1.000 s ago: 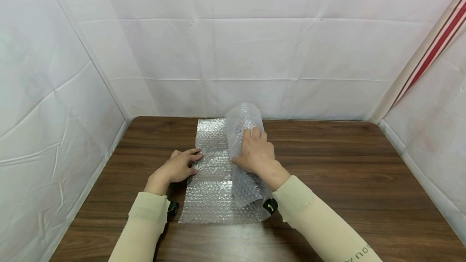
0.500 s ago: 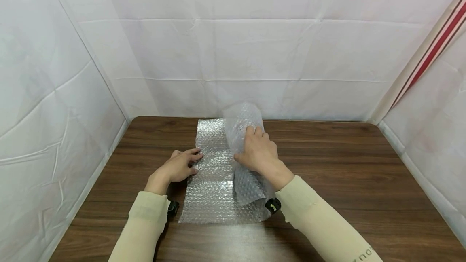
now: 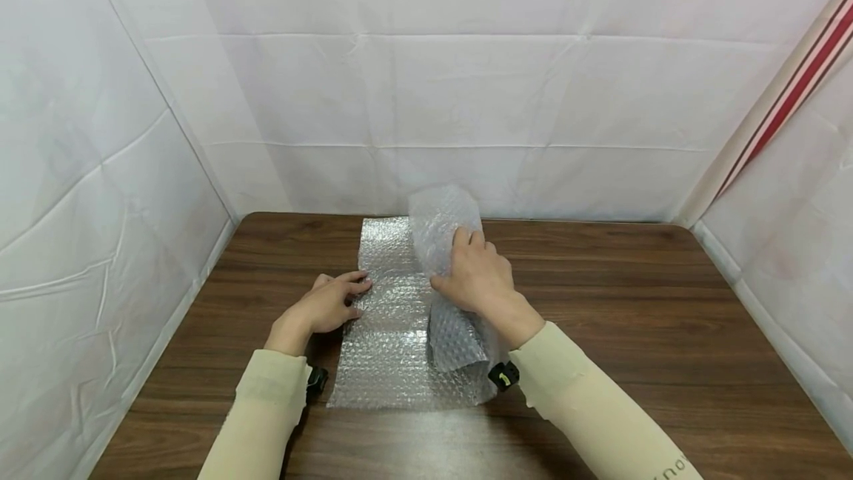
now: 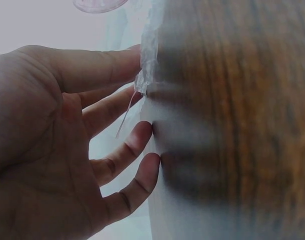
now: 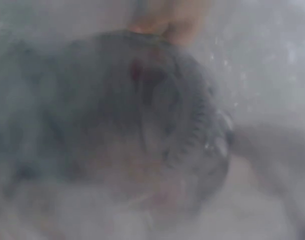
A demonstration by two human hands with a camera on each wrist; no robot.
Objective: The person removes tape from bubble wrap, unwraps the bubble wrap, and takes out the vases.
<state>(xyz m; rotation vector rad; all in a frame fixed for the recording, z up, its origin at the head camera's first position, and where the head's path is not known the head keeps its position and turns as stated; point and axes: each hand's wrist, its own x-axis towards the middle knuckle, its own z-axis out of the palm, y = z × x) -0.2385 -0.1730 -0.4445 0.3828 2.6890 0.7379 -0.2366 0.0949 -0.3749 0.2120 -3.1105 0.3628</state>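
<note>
A sheet of clear bubble wrap (image 3: 386, 347) lies flat on the dark wooden table, its right part folded up into a loose, raised flap. My right hand (image 3: 478, 272) grips this flap from above, thumb on the left and fingers bent over the far side. Cloudy plastic fills the right wrist view, with a blurred dark rounded shape (image 5: 167, 105) that I cannot identify. At the sheet's left edge, my left hand (image 3: 323, 304) rests with spread, slightly bent fingers. In the left wrist view its fingertips (image 4: 149, 162) touch down along the wrap's edge (image 4: 150, 55).
The wooden table (image 3: 633, 317) extends to both sides of the wrap. White sheeting (image 3: 466, 95) hangs behind and at the sides, close to the table's far edge. A red-striped band (image 3: 793, 87) runs down the right corner.
My right hand has shifted slightly right and away from me, drawing the flap along, so its near corner lifts and bends a little more. My left hand stays in place.
</note>
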